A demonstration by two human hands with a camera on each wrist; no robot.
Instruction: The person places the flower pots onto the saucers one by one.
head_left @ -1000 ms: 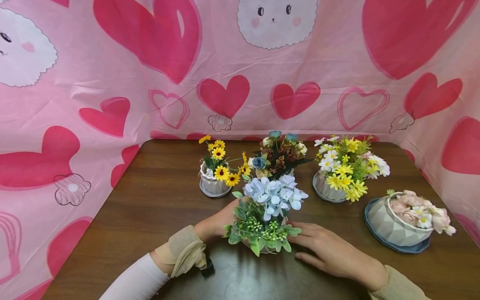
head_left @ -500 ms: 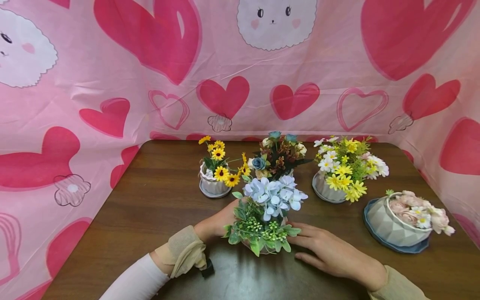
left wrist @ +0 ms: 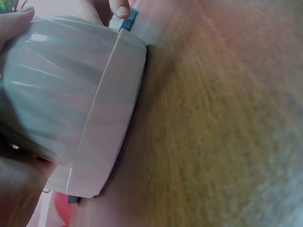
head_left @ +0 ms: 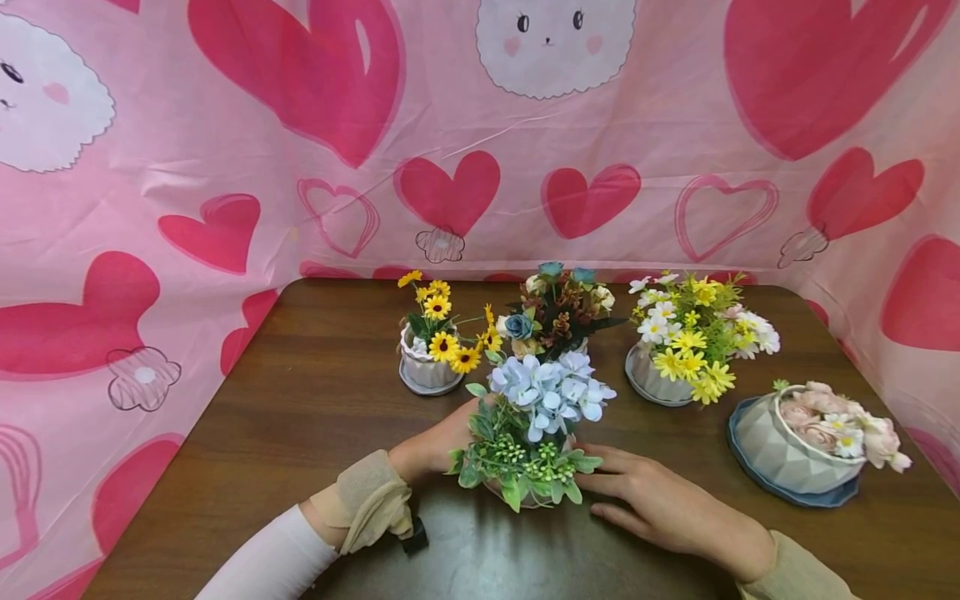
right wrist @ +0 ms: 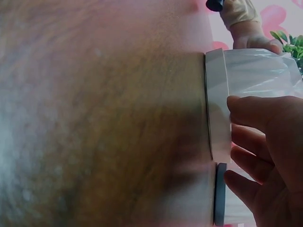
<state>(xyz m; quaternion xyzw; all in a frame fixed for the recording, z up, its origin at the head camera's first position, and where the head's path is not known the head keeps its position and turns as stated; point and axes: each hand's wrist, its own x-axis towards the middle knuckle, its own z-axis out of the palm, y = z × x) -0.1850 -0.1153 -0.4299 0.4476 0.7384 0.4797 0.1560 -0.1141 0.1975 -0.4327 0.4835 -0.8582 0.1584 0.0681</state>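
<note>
A potted hydrangea [head_left: 551, 392], pale blue blooms over green leaves, stands upright near the table's front. Its grey-white faceted pot [left wrist: 57, 90] sits in a pale saucer [left wrist: 109, 113]. My left hand [head_left: 442, 437] grips the pot's left side; foliage hides its fingers in the head view, while the left wrist view shows its thumb laid along the pot. On the other side my right hand [head_left: 652, 496] lies with fingers loosely extended and thumb apart. In the right wrist view its thumb tip touches or nearly touches the saucer's rim, with the fingers beside it.
Behind stand a pot of yellow black-eyed flowers [head_left: 429, 358], a blue-and-brown bouquet [head_left: 558, 312] and a pot of yellow and white daisies [head_left: 663, 375]. At right, a tilted pot of pink flowers [head_left: 795, 450] rests on a blue saucer [head_left: 750, 475]. A heart-print cloth [head_left: 517, 125] encloses the table [head_left: 300, 375].
</note>
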